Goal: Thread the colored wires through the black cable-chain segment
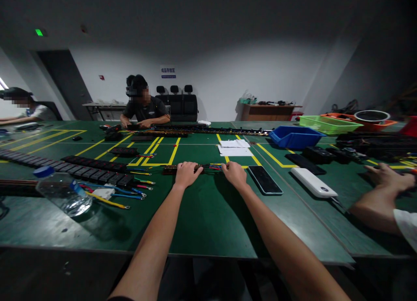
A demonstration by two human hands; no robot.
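My left hand [186, 173] rests with curled fingers on a long dark strip of connectors [169, 169] lying across the green table [208, 223]. My right hand [234, 173] is closed around the bundle of red, blue and yellow wires [213, 167] at the strip's right end. Both arms reach forward from the near edge. A black phone [265, 179] lies face up just right of my right hand.
A lying water bottle [61, 191], rows of black modules [91, 170] and loose coloured cables [124, 192] sit at left. White papers [234, 148], a white power bank [313, 182], blue [295, 137] and green [329, 124] bins lie right. Another person's arm [381, 196] rests at right; two people sit far off.
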